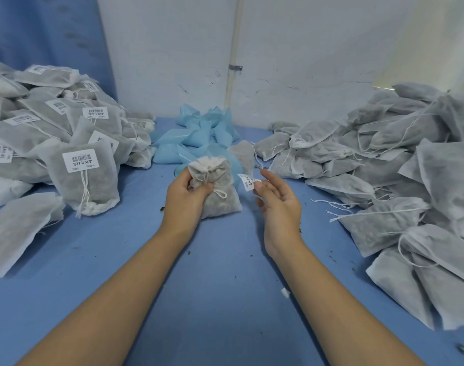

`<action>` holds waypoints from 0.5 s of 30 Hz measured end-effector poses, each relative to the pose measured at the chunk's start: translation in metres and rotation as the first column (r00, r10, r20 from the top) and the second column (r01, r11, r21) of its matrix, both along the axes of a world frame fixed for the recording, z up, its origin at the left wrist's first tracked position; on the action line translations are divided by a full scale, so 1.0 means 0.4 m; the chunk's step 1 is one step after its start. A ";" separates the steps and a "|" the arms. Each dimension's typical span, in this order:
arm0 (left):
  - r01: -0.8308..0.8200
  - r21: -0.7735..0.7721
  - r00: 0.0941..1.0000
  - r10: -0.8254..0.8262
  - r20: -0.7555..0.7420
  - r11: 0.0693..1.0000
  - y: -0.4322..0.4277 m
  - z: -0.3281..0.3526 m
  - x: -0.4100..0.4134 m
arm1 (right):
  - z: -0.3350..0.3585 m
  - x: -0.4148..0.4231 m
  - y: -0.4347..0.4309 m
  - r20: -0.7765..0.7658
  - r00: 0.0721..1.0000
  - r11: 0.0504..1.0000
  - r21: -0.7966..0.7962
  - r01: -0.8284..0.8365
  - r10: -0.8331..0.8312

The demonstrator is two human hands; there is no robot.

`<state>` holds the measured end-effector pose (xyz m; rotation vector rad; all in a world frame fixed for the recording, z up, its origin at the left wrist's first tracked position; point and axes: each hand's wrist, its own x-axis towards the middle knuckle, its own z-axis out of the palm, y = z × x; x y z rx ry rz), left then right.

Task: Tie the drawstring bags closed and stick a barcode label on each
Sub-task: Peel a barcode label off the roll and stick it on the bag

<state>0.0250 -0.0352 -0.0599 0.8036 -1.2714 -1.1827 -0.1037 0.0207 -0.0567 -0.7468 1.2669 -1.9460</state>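
Left hand (pixel 184 196) gripped a tied, unlabelled grey fabric drawstring bag (pixel 221 192); right hand (pixel 278 204), fingers slack, carried a white barcode label (pixel 248 182); untied bags (pixel 384 159) lay heaped right of it.

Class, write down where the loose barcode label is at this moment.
Head view, mid-frame: the barcode label clings to a fingertip of the right hand, just right of the drawstring bag gripped by the left hand.

Matt non-woven cloth bags (pixel 400 159) — paper labels (pixel 79 161)
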 end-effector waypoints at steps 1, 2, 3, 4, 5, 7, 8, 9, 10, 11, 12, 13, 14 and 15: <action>-0.023 -0.021 1.000 0.023 -0.009 0.999 0.004 0.003 -0.004 | 0.004 0.002 0.002 0.020 1.000 1.000 -0.001 0.004 -0.004; -0.050 -0.042 0.999 0.049 -0.021 0.998 0.008 0.007 -0.008 | 0.009 0.006 0.003 0.038 0.999 1.000 -0.001 0.001 -0.001; -0.079 -0.064 0.997 0.077 -0.030 0.995 0.011 0.010 -0.013 | 0.013 0.013 0.004 0.059 0.998 1.000 -0.002 -0.006 0.007; -0.109 -0.086 0.994 0.106 -0.037 0.990 0.014 0.014 -0.019 | 0.017 0.021 0.004 0.084 0.996 1.000 -0.005 -0.018 0.018; -0.140 -0.105 0.990 0.137 -0.041 0.985 0.018 0.018 -0.024 | 0.019 0.029 0.003 0.113 0.993 0.999 -0.008 -0.032 0.033; -0.198 -0.128 0.980 0.192 -0.058 0.972 0.026 0.028 -0.033 | 0.024 0.046 0.003 0.168 0.984 0.998 -0.012 -0.066 0.067; -0.222 -0.137 0.974 0.214 -0.072 0.965 0.029 0.032 -0.037 | 0.025 0.054 0.005 0.191 0.978 0.996 -0.012 -0.083 0.084; -0.241 -0.144 0.969 0.230 -0.087 0.960 0.033 0.035 -0.039 | 0.026 0.060 0.006 0.209 0.973 0.995 -0.009 -0.098 0.097; -0.257 -0.150 0.965 0.244 -0.101 0.955 0.035 0.038 -0.041 | 0.026 0.066 0.007 0.220 0.970 0.994 0.000 -0.108 0.106; -0.272 -0.154 0.960 0.256 -0.112 0.950 0.036 0.040 -0.041 | 0.025 0.071 0.008 0.226 0.968 0.993 0.013 -0.116 0.110; -0.285 -0.156 0.956 0.269 -0.118 0.946 0.036 0.041 -0.041 | 0.024 0.077 0.009 0.230 0.967 0.992 0.029 -0.123 0.113; -0.296 -0.155 0.953 0.279 -0.118 0.943 0.036 0.041 -0.040 | 0.022 0.082 0.009 0.237 0.964 0.990 0.048 -0.133 0.118; -0.301 -0.154 0.951 0.285 -0.117 0.941 0.035 0.042 -0.040 | 0.021 0.087 0.009 0.247 0.961 0.987 0.068 -0.147 0.126; -0.303 -0.150 0.950 0.286 -0.121 0.941 0.034 0.042 -0.039 | 0.019 0.091 0.008 0.254 0.957 0.982 0.089 -0.165 0.137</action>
